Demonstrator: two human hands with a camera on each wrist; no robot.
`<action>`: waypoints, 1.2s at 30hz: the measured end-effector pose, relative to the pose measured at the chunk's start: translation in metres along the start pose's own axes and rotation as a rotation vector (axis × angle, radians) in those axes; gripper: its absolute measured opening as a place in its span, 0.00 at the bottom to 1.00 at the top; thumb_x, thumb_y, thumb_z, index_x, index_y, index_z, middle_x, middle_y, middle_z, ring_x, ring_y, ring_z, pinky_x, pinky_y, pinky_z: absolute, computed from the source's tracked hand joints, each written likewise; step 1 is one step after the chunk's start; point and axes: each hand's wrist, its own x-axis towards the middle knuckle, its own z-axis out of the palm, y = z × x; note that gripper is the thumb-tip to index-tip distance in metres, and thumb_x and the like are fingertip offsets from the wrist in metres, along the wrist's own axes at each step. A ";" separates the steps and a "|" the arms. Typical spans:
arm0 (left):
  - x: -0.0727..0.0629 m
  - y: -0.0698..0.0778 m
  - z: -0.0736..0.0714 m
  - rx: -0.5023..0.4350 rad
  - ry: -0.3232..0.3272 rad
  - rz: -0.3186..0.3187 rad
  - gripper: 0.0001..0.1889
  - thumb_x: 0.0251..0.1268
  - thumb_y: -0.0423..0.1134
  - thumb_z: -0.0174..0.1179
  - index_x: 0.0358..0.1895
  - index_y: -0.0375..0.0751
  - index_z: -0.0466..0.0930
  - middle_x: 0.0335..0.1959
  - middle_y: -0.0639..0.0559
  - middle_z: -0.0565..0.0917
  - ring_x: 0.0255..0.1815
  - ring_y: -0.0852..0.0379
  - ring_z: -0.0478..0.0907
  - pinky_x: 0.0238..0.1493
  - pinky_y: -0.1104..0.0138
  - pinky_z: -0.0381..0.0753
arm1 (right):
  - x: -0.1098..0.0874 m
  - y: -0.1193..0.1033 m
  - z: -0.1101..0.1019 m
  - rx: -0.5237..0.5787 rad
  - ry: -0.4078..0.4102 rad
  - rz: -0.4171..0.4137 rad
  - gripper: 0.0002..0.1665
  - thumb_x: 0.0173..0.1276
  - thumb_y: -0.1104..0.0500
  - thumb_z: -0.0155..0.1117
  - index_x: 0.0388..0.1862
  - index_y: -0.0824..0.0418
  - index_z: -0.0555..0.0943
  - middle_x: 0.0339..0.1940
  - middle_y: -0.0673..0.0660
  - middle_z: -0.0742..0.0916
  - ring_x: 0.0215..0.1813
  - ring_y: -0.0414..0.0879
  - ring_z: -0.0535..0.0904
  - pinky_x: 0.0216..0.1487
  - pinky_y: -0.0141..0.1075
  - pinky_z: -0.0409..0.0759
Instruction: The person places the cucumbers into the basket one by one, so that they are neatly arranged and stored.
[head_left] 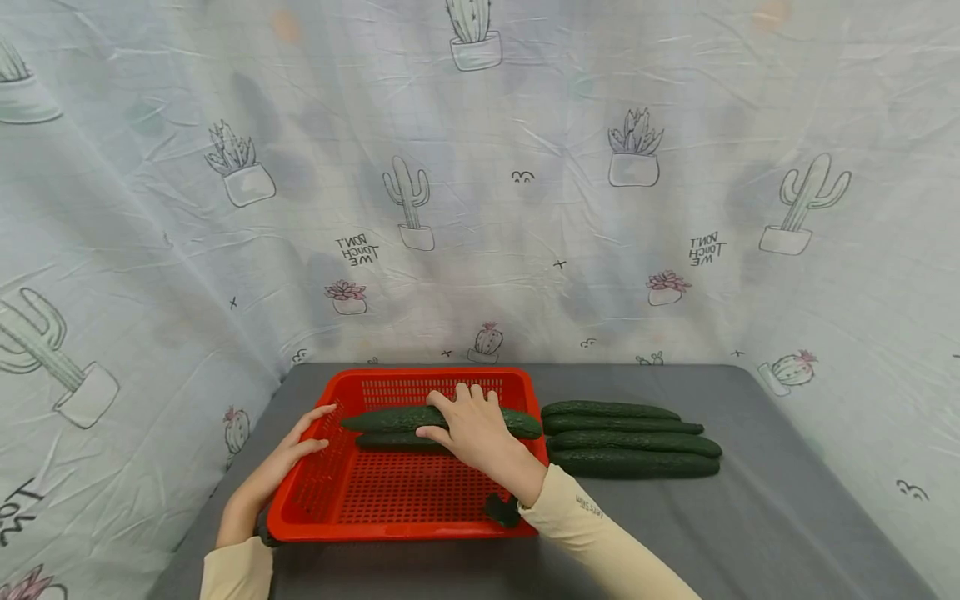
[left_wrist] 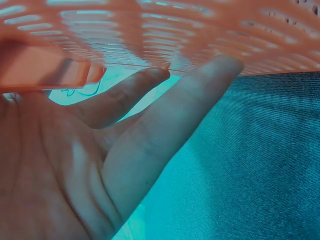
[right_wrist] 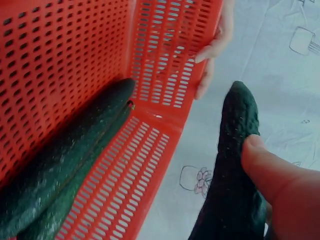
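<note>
The likeliest trouble is the cucumber (head_left: 390,418) catching on the basket (head_left: 405,532): its right end overlaps the right rim in the head view, so lowering it straight down could leave that end propped up and the piece tilted. Letting go too high could make it knock the pair (right_wrist: 65,155) already inside and roll toward the front wall. A slip is possible too, since the grip sits near the middle and both ends are unsupported. A bump could also shift the basket if the left hand (head_left: 285,458) gives little hold; its fingers are straight at the left rim, and how hard they press I cannot tell.

The right hand (head_left: 472,425) grips the cucumber over the basket, at the centre of the head view. It runs crosswise beneath the fingers, the thumb against its near side, both ends reaching past the hand. In the right wrist view, its visible part is apart from the pair. The row of four (head_left: 633,464) lies on the counter (head_left: 750,517), right of centre.
</note>
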 end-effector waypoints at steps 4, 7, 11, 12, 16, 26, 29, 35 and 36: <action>-0.001 0.000 0.000 -0.019 -0.012 -0.001 0.30 0.72 0.43 0.43 0.73 0.55 0.43 0.73 0.43 0.43 0.62 0.38 0.62 0.50 0.57 0.74 | 0.006 -0.001 0.005 -0.006 -0.020 0.001 0.31 0.62 0.30 0.46 0.60 0.41 0.69 0.39 0.55 0.74 0.33 0.47 0.63 0.34 0.39 0.60; -0.001 -0.001 0.000 -0.034 -0.017 0.000 0.30 0.72 0.42 0.43 0.73 0.56 0.42 0.72 0.43 0.44 0.62 0.38 0.63 0.49 0.57 0.75 | 0.011 -0.002 0.007 -0.021 -0.028 0.009 0.31 0.62 0.30 0.46 0.60 0.41 0.69 0.42 0.55 0.75 0.34 0.48 0.62 0.36 0.40 0.61; -0.001 -0.001 -0.001 -0.044 -0.015 -0.007 0.30 0.72 0.43 0.43 0.73 0.56 0.42 0.72 0.43 0.45 0.62 0.39 0.64 0.49 0.57 0.76 | 0.018 -0.003 0.014 -0.013 -0.045 0.023 0.31 0.61 0.31 0.48 0.60 0.41 0.70 0.44 0.57 0.76 0.36 0.51 0.66 0.39 0.42 0.66; -0.001 -0.001 0.000 -0.048 -0.013 -0.011 0.30 0.72 0.43 0.44 0.72 0.57 0.43 0.72 0.43 0.45 0.62 0.39 0.64 0.49 0.56 0.76 | 0.019 -0.003 0.016 -0.006 -0.052 0.026 0.31 0.61 0.31 0.49 0.60 0.41 0.69 0.45 0.57 0.76 0.37 0.52 0.67 0.40 0.43 0.66; 0.000 -0.001 0.000 -0.052 -0.012 -0.025 0.30 0.72 0.44 0.44 0.72 0.57 0.43 0.73 0.44 0.44 0.62 0.39 0.64 0.50 0.56 0.76 | 0.024 -0.005 0.026 0.011 -0.077 0.036 0.31 0.61 0.32 0.50 0.61 0.42 0.70 0.46 0.59 0.77 0.41 0.54 0.69 0.42 0.45 0.67; -0.001 0.003 -0.002 -0.060 -0.008 -0.046 0.30 0.72 0.44 0.43 0.72 0.58 0.43 0.72 0.44 0.45 0.61 0.41 0.64 0.50 0.57 0.75 | 0.032 -0.010 0.045 -0.080 -0.015 0.016 0.29 0.58 0.31 0.53 0.56 0.40 0.71 0.42 0.55 0.77 0.35 0.51 0.66 0.35 0.41 0.61; -0.002 0.003 -0.001 -0.054 -0.009 -0.029 0.30 0.72 0.43 0.43 0.72 0.57 0.43 0.72 0.43 0.45 0.61 0.40 0.64 0.50 0.58 0.75 | 0.033 -0.011 0.048 -0.107 0.000 0.008 0.28 0.57 0.30 0.52 0.54 0.40 0.71 0.41 0.54 0.77 0.35 0.50 0.66 0.35 0.40 0.61; -0.001 0.001 0.000 -0.051 -0.021 -0.008 0.30 0.72 0.42 0.43 0.73 0.56 0.43 0.72 0.42 0.46 0.61 0.39 0.63 0.50 0.57 0.75 | 0.036 -0.010 0.057 -0.142 -0.014 0.008 0.28 0.56 0.29 0.54 0.51 0.40 0.71 0.41 0.54 0.77 0.34 0.50 0.66 0.34 0.40 0.60; -0.001 0.001 0.000 -0.050 -0.022 -0.006 0.30 0.72 0.42 0.43 0.73 0.56 0.43 0.72 0.42 0.46 0.61 0.39 0.63 0.50 0.57 0.75 | 0.037 -0.010 0.058 -0.145 -0.023 0.006 0.28 0.56 0.29 0.54 0.51 0.40 0.70 0.41 0.54 0.77 0.34 0.50 0.66 0.34 0.40 0.60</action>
